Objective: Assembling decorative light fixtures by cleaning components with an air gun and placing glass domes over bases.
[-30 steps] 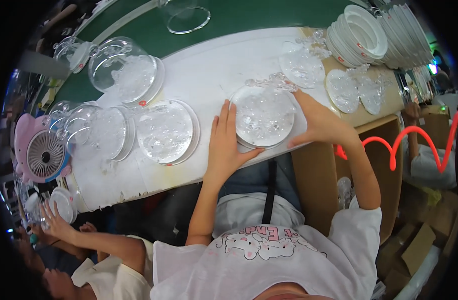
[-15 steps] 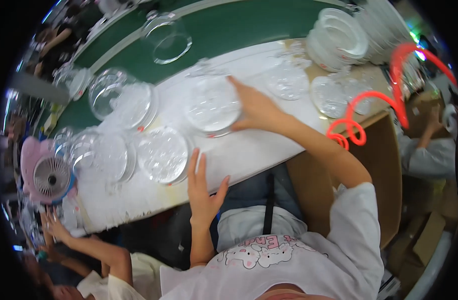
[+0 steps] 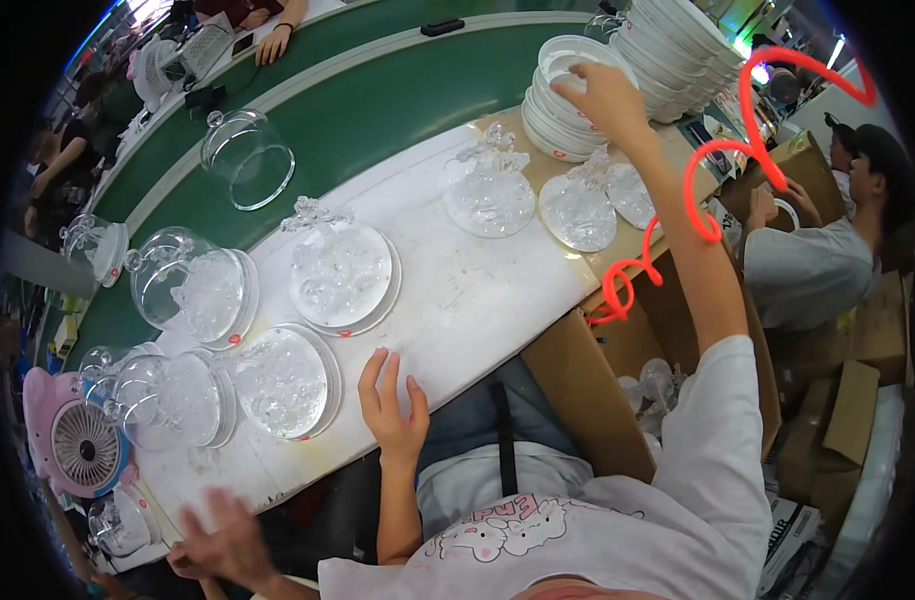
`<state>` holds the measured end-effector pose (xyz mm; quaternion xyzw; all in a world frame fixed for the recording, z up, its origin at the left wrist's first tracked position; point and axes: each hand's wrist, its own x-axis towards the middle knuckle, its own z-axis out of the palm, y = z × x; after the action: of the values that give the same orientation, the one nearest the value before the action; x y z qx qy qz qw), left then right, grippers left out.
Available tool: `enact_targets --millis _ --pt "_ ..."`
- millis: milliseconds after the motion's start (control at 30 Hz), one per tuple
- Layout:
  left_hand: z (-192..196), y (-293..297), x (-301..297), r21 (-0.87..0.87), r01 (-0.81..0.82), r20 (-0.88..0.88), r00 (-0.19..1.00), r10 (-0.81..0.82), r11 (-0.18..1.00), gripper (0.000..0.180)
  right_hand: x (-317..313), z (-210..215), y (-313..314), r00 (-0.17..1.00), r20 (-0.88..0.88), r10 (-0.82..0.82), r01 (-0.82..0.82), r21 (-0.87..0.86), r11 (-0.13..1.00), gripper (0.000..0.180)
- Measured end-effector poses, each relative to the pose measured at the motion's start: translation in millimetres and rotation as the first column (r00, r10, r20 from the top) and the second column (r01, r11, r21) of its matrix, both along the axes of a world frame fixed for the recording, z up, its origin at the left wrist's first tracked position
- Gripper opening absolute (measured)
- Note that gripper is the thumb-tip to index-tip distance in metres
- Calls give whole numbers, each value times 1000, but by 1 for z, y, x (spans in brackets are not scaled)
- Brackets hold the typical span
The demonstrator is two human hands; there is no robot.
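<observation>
My right hand [image 3: 610, 105] reaches over a stack of white round bases [image 3: 560, 122] at the far right. Its thumb and fingers are apart at the top base's rim, with no firm grip visible. My left hand [image 3: 394, 412] is open above the table's near edge, fingers stretched and nothing in them. Left of it rests a white base with a clear decorated disc [image 3: 283, 385] on top. Another such base [image 3: 343, 275] sits farther back, with a clear ornament at its far edge. A clear ornamented disc [image 3: 490, 195] lies nearer my right hand.
Clear domes [image 3: 168, 275] stand with bases at the left; one dome [image 3: 248, 160] rests on the green surface. A red coiled hose [image 3: 713, 160] crosses by my right arm. A cardboard box [image 3: 568, 390] stands below. A pink fan [image 3: 86, 445] and another person's blurred hand [image 3: 228, 535] are at left.
My right hand has left the side of the middle base and moved right to the stack of white bases. The view has shifted; my left hand stays open near the table edge.
</observation>
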<state>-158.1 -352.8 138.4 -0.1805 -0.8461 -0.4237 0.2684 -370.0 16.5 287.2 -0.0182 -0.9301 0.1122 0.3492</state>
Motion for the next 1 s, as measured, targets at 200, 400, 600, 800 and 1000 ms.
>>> enact_targets --millis 200,400,600,800,1000 --pt "-3 5 -3 -18 -15 27 1000 15 1000 40 -24 -22 20 908 396 -134 69 174 982 29" --pt "-4 6 1 -39 -16 22 1000 17 999 40 9 16 16 994 -86 -74 55 -198 979 23" --pt "-4 -2 1 -35 -34 21 999 35 999 41 125 29 -70 860 -283 425 -444 -826 348 34" --pt "19 5 7 194 46 103 992 -67 980 52 235 -59 -127 836 -83 543 -88 -996 -17 42" --pt "36 20 10 -82 313 205 934 -292 946 59 267 -100 -170 804 -26 593 153 -957 -248 51"
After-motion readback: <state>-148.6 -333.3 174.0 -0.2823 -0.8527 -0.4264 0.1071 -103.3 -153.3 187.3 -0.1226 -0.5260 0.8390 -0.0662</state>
